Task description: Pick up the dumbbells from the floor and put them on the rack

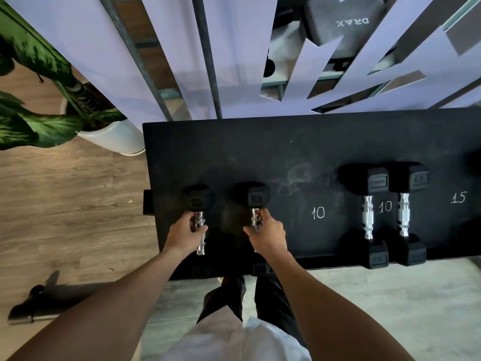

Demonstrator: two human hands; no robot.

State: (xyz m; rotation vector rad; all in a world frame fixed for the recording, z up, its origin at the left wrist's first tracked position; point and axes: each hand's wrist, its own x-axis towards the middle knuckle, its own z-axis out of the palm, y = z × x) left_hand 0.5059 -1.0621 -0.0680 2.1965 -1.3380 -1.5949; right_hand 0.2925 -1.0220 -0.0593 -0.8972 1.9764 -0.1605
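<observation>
Black rack (pixel 286 142): flat top, chalked 10, 10, 15. Two larger dumbbells (pixel 368 217) lie side by side at its right. At its left, left hand (pixel 182 234) and right hand (pixel 268 235) each curl round a small dumbbell's (pixel 200 230) chrome handle; both small dumbbells lie over the rack top, contact unclear.

We see two small black-headed dumbbells (pixel 200 220) (pixel 256 217) with chrome handles lying side by side at the rack (pixel 234 152)'s left end; two larger ones (pixel 368 217) (pixel 404 214) rest farther right.
</observation>
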